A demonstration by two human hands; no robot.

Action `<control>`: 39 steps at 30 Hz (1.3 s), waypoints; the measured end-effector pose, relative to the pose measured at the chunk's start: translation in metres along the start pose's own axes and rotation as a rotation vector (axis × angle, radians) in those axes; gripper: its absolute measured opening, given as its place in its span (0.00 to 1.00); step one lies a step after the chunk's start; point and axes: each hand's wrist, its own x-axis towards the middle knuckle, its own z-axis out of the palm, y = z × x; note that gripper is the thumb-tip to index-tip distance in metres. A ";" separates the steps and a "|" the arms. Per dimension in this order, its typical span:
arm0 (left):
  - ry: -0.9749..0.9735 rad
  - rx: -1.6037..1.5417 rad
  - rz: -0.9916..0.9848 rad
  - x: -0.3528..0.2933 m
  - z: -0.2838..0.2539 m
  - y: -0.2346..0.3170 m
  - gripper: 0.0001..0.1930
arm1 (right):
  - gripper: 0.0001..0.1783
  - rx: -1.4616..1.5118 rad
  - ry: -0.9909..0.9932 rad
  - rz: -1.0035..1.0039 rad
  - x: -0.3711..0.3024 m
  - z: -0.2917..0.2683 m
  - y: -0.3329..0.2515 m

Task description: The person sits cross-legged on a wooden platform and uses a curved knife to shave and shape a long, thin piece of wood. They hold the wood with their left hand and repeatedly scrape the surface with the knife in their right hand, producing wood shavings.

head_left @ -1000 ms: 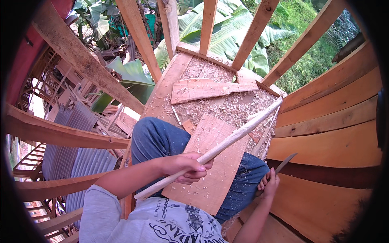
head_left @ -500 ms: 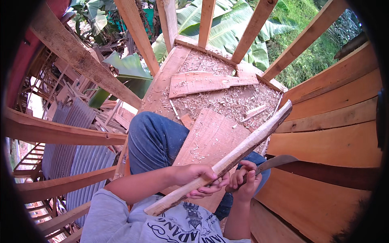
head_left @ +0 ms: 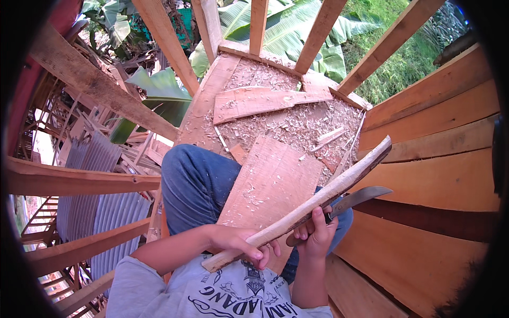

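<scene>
L hand (head_left: 238, 245) fingers clenched round lower end of wood stick (head_left: 313, 204); R hand (head_left: 316, 237) grips knife (head_left: 356, 198) handle, blade just under stick; stick slants over plank (head_left: 268, 183) on lap.

An open-air boatbuilding yard: curved hull planks (head_left: 435, 132) rise beside bare timber ribs (head_left: 159, 42), wood shavings (head_left: 297, 124) litter the deck, banana leaves (head_left: 297, 26) beyond.

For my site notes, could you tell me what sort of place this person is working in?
Probably an outdoor wooden boat-building site. Curved planks rise like a hull side on the right, open timber ribs frame the view, and wood shavings cover the deck. Banana leaves and grass lie beyond.
</scene>
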 end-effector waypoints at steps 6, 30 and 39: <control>-0.180 -0.289 -0.022 -0.014 -0.009 -0.010 0.18 | 0.10 0.313 -0.177 0.111 0.009 -0.019 0.014; 0.707 0.277 0.127 -0.020 0.054 0.028 0.17 | 0.30 -0.895 -0.223 -0.448 -0.005 -0.038 0.006; 0.758 0.537 0.013 -0.040 0.076 0.024 0.23 | 0.31 -1.304 -0.082 -0.686 0.000 -0.033 -0.025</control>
